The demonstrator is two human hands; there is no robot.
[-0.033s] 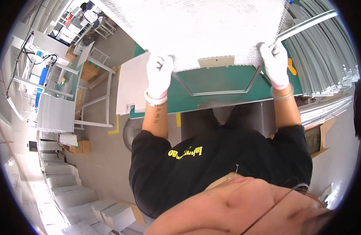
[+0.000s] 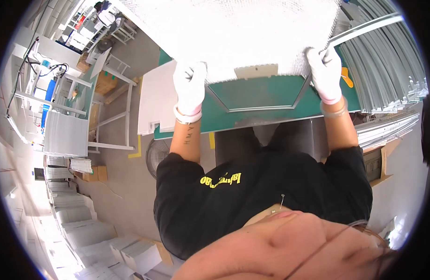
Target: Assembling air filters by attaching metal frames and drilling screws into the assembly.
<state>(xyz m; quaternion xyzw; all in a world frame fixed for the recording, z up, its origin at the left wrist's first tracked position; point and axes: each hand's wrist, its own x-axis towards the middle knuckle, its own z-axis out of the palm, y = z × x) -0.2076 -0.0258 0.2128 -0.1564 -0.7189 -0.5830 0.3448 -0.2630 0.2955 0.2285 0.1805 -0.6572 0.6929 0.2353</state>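
A large white sheet with a fine bubbled or mesh-like texture [image 2: 252, 37] stretches away in front of me, bright and partly washed out. My left hand [image 2: 190, 86], in a white glove, is closed on its near left corner. Its near right edge is pinched by my gloved right hand [image 2: 324, 74]. Between the hands, a pale beige strip [image 2: 257, 71] shows at the sheet's near edge. Below the sheet, a thin grey metal frame [image 2: 261, 109] lies on the green tabletop [image 2: 210, 123]; its far part is hidden.
White flat panels [image 2: 154, 98] lie at the table's left. An orange tool [image 2: 347, 78] rests by my right hand, beside many stacked grey slats [image 2: 383, 65]. A floor fan [image 2: 156, 158] stands below the table's left end. Another person [image 2: 105, 16] is far off at upper left.
My right hand and the near edge of the sheet have shifted very slightly up and to the left. Both hands keep their hold.
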